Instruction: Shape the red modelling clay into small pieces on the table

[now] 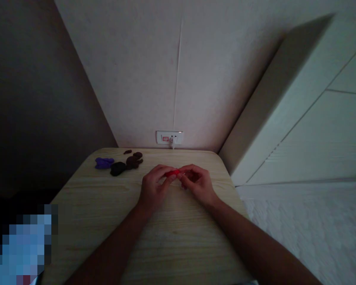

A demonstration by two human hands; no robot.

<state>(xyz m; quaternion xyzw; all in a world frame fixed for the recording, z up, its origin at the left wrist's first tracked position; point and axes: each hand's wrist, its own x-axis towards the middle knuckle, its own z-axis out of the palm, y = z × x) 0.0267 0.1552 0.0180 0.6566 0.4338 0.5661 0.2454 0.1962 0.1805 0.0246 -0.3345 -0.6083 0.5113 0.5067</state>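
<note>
Between my two hands is a small red piece of modelling clay (pixel 173 173), held above the wooden tabletop. My left hand (pixel 154 186) pinches its left end between thumb and fingers. The right end is gripped by my right hand (pixel 198 183), its thumb close to the left thumb. Fingers cover part of the clay, so its full shape is hidden. To the left of my left hand lie a black lump of clay (pixel 118 169), a purple lump (pixel 104 162) and a brown lump (pixel 133 161) with smaller brown bits around it.
The pale wood-grain table (pixel 178 245) meets the wall at its far edge. A wall socket (pixel 169 137) with a plug sits just above that edge. A white cabinet (pixel 308 130) stands to the right, with a quilted white surface (pixel 308 221) below. A pixelated screen-like patch (pixel 23 249) is at lower left.
</note>
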